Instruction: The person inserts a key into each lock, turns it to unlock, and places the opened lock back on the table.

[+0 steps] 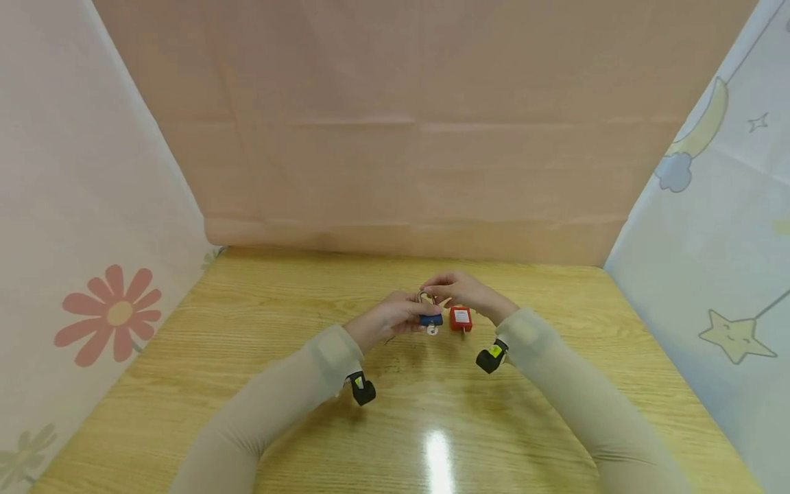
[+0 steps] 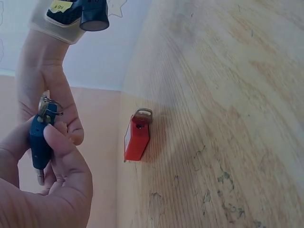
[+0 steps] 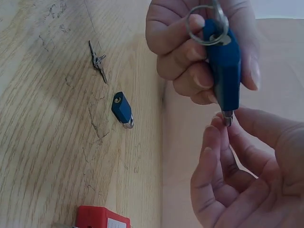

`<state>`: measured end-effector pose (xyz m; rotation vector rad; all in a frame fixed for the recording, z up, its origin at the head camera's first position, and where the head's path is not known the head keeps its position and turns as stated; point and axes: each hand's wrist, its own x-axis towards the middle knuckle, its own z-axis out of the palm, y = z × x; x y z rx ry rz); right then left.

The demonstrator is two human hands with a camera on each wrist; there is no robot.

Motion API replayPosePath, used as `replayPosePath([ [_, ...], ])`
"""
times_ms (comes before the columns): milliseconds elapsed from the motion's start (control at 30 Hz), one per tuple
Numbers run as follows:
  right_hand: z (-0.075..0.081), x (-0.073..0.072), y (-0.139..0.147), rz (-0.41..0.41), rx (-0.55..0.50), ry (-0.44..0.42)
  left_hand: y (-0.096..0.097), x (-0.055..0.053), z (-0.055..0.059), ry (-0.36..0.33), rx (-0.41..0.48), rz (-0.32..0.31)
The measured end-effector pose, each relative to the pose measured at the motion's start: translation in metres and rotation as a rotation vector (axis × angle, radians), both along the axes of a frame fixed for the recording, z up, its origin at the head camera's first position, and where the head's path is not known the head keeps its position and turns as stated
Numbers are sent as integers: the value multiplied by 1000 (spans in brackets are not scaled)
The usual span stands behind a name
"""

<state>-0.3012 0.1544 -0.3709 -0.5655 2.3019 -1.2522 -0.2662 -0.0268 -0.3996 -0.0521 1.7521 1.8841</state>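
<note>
My left hand (image 1: 398, 313) grips a blue padlock (image 3: 225, 71) above the table, its fingers and thumb round the body. A key (image 1: 432, 330) on a ring sits in the lock's keyhole, pointing toward me. The metal shackle (image 1: 422, 296) stands up on the far side. My right hand (image 3: 251, 166) pinches at that shackle with thumb and fingertips, partly covering it. Just below and right of the hands, a red padlock (image 1: 460, 318) with a white label lies on the table. A key (image 2: 143, 115) sticks out of its near end.
In the right wrist view, a second blue padlock (image 3: 122, 108) lies on the wooden table, with loose keys (image 3: 98, 61) on a ring beside it. A pink backdrop (image 1: 395, 171) closes off the far edge, and patterned sheets hang at both sides.
</note>
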Motion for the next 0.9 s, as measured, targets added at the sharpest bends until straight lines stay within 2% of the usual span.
replayPosePath([
  [300, 1, -2, 1, -31, -16, 1, -3, 1, -1, 82, -13, -39],
  [600, 0, -2, -1, -64, 3, 14, 0, -3, -7, 102, -66, -41],
  [900, -5, -5, -1, -87, 23, 4, 1, -2, -7, 106, -61, -64],
])
